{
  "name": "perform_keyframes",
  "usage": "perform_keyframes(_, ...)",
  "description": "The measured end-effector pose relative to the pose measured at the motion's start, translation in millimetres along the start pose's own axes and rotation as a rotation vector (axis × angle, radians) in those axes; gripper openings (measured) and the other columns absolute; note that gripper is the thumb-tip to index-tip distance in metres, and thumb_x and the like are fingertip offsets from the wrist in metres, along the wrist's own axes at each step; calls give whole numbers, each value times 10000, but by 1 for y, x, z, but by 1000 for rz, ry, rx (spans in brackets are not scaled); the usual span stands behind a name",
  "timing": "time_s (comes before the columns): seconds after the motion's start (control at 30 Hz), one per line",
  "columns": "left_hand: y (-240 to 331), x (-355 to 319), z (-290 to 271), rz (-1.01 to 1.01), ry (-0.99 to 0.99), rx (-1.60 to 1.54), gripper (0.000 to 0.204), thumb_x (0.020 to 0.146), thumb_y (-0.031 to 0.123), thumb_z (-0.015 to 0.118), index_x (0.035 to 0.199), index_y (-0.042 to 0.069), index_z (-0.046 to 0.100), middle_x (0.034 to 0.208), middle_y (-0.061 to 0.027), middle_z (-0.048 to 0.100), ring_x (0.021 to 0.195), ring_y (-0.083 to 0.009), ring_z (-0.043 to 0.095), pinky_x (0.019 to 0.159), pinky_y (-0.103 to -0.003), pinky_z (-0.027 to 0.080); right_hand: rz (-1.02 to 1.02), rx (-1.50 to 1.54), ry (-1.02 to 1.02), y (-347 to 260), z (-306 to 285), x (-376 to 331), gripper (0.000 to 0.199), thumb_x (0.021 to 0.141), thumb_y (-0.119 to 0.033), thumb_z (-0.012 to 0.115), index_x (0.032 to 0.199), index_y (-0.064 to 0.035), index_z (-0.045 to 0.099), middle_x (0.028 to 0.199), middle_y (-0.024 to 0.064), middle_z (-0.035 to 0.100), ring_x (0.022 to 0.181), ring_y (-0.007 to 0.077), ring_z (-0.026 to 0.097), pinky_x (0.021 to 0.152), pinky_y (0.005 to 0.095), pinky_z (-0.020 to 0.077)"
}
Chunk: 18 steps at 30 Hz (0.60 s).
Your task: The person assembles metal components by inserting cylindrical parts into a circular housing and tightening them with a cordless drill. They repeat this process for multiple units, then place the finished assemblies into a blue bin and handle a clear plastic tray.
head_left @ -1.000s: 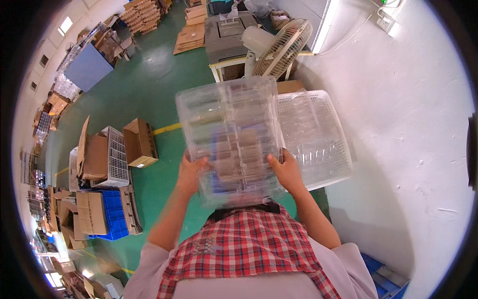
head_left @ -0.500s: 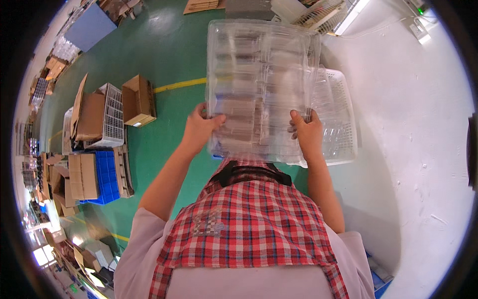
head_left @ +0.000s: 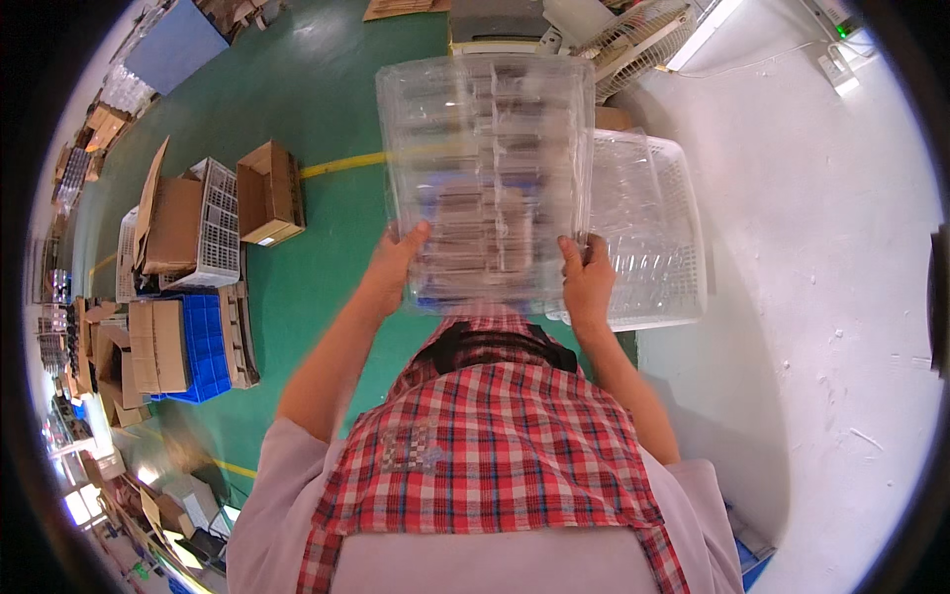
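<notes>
In front of my chest I hold a clear plastic blister tray (head_left: 485,148) with rows of moulded pockets, blurred a little by motion. My left hand (head_left: 392,265) grips its left edge near the lower corner, thumb on top. At the opposite edge my right hand (head_left: 588,280) pinches the rim the same way. Whether it is one tray or several nested together I cannot tell. Blue and brown shapes show through the plastic, too unclear to name. Just right of it, a white plastic basket (head_left: 693,238) holds more clear trays (head_left: 633,208).
On the left are an open cardboard box (head_left: 269,193), a white crate (head_left: 220,223) with cardboard in it, and a blue crate (head_left: 206,346). A fan (head_left: 643,45) stands at the far right, beside the white wall (head_left: 831,247). A yellow line (head_left: 341,165) crosses the green floor.
Both hands have moved left with the blister tray, uncovering more of the white basket and the trays in it. The grip stays the same.
</notes>
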<state>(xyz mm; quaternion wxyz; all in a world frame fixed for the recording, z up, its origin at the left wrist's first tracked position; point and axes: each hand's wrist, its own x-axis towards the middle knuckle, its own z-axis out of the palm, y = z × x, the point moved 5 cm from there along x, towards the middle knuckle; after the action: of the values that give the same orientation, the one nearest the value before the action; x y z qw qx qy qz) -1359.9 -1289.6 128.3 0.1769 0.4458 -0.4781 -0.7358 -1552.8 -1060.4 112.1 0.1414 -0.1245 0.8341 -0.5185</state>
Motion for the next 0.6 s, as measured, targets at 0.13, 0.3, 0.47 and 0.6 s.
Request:
perform_keyframes(0.13,6,9,-13,323,194,249,393,892,304,713,1074,1,542,799,-51,615,651,-131,592,522,-279,521,-96,5,-75,-2,9,-12,485,883,-367,685,1110,47,575,902,268,657,867,462,629,760,469,492)
perform_keyframes(0.3,7,9,-17,392,223,246,277,904,230,693,960,5,542,720,-31,576,589,-103,551,463,-274,487,-308,282,-8,-50,8,12,472,873,-346,701,1151,20,597,1035,143,665,1056,274,624,919,383,466)
perform_keyframes(0.47,-11,13,-33,420,141,183,250,906,189,678,957,15,506,701,-27,545,568,-110,537,458,-292,495,-254,616,-114,-122,-26,25,731,836,-303,775,1372,61,437,1052,129,639,969,214,614,812,330,500)
perform_keyframes(0.6,-11,13,-33,439,40,281,361,894,191,683,1124,-19,501,908,-99,615,772,-182,624,646,-340,560,-234,309,62,-115,-31,19,617,851,-235,764,1282,61,437,943,107,610,820,153,572,689,286,482)
